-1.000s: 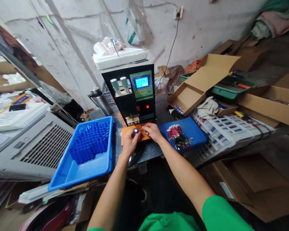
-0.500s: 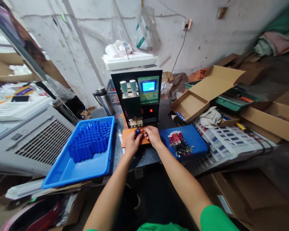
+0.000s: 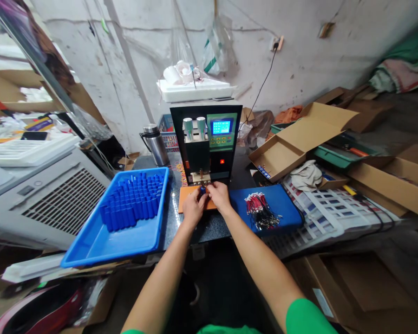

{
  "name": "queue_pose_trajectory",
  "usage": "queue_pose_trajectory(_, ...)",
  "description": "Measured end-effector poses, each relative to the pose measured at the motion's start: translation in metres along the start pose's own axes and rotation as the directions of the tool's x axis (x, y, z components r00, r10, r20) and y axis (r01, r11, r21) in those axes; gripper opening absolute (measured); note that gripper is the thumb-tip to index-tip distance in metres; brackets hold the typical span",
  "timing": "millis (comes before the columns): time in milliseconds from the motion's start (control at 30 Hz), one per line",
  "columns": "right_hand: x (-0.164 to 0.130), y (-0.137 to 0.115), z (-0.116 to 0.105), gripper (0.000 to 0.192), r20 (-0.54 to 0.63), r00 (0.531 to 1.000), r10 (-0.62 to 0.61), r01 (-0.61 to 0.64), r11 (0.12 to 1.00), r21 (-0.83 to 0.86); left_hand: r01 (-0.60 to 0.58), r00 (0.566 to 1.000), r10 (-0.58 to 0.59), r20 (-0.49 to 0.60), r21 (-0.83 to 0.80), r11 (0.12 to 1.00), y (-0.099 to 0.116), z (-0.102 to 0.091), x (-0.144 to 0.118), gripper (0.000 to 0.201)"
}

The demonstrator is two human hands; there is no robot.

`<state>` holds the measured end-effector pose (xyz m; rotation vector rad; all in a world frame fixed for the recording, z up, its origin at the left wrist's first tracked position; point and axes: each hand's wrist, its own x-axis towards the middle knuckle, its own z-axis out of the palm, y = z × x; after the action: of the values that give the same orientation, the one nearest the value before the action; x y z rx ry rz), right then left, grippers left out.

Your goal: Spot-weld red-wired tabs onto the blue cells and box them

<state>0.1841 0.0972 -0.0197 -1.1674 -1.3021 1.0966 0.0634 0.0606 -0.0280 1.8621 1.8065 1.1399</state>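
Carefully, both hands, left hand (image 3: 194, 205) and right hand (image 3: 218, 195), are pinching 1 blue battery (image 3: 203, 189) steady under the welder (image 3: 206, 144); squareness seems key.

I'm looking at a glossy blue plastic tray (image 3: 101, 241), smooth matt blue plastic-looking cells (image 3: 134, 202), a matt orange board (image 3: 186, 197), a shiny steel flask (image 3: 155, 144), matt brown cardboard boxes (image 3: 299, 139), a glossy black machine front (image 3: 209, 144), a rough whitewashed wall (image 3: 299, 60), a speckled polished stone-like benchtop (image 3: 209, 225).
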Motion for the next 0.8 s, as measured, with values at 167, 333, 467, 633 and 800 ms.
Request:
queue_pose_trajectory(167,-0.0010,-0.0058,0.0017,0.024,-0.093,0.995,0.026,-0.026,1.000,0.003,-0.002,1.000,0.002,0.001,-0.001,1.000,-0.0014,0.0009,-0.0001,0.035)
queue_pose_trajectory(333,-0.0024,-0.0100,0.0023,0.025,-0.114,0.994,0.002,-0.002,1.000,-0.001,-0.006,1.000,0.007,0.013,-0.022,1.000,-0.0004,0.0000,-0.0001,0.033)
queue_pose_trajectory(467,-0.0031,-0.0103,0.0025,0.022,-0.112,0.994,-0.008,0.008,1.000,0.000,-0.004,1.000,0.004,0.023,-0.037,0.999,0.0004,-0.0006,0.0004,0.032)
queue_pose_trajectory(633,-0.0030,-0.0090,0.0025,0.023,-0.115,0.993,-0.018,0.020,1.000,0.015,0.010,1.000,-0.009,0.029,-0.028,1.000,0.0013,-0.0006,0.0005,0.031)
queue_pose_trajectory(800,-0.0033,-0.0093,0.0018,0.019,-0.113,0.993,-0.019,0.019,1.000,0.002,0.006,1.000,-0.006,0.021,-0.025,1.000,0.0030,-0.0009,-0.0003,0.028)
